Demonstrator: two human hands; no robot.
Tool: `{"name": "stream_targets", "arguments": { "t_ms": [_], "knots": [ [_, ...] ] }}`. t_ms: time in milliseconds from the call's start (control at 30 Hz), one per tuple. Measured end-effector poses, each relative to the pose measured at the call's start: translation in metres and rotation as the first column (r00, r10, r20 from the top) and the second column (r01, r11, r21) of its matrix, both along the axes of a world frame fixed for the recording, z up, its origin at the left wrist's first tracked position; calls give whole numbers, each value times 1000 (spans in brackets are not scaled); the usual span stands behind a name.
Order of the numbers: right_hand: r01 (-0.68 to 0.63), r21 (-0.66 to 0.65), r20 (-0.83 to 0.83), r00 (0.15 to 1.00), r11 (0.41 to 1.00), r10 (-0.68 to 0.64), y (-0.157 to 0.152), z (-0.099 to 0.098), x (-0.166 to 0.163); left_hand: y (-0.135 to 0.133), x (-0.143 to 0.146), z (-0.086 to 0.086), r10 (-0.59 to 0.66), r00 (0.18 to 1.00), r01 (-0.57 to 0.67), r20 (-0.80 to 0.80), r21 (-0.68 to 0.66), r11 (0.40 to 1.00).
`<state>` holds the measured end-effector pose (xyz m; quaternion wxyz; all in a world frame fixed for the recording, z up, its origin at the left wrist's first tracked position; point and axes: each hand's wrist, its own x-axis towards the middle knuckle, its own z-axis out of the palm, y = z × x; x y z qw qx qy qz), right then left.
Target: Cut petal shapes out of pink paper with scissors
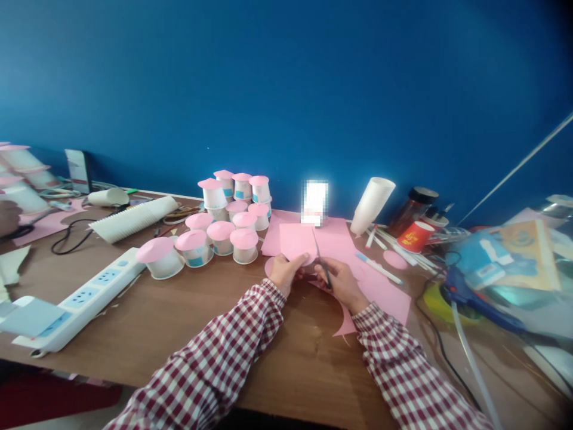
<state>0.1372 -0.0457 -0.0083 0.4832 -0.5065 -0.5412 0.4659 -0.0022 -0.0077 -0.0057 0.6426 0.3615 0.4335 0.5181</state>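
My left hand pinches the lower edge of a pink paper sheet and holds it up over the wooden table. My right hand is closed round the handles of scissors, whose blades point up into the sheet's right edge. Both arms wear red-and-white checked sleeves. More pink paper lies flat under and to the right of my hands.
Several upturned white paper cups with pink paper tops stand behind my left hand. A white power strip lies at left, a stack of cups beside it. A leaning cup stack, red cup, pens and blue glue gun sit right.
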Motion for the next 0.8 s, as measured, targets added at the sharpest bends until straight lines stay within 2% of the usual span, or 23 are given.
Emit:
{"name": "stream_targets", "arguments": {
  "t_ms": [333, 567, 800],
  "knots": [
    [-18, 5, 39, 999, 1000, 18, -1, 1, -1, 2, 0, 0, 57, 998, -58, -23, -11, 998],
    [-13, -28, 8, 1000, 1000, 13, 0, -1, 0, 0, 0, 5, 96, 992, -98, -82, -16, 995],
    [-13, -28, 0, 1000, 1000, 13, 0, -1, 0, 1, -1, 5, 76, 993, -76, -87, 7, 997]
  ]
}}
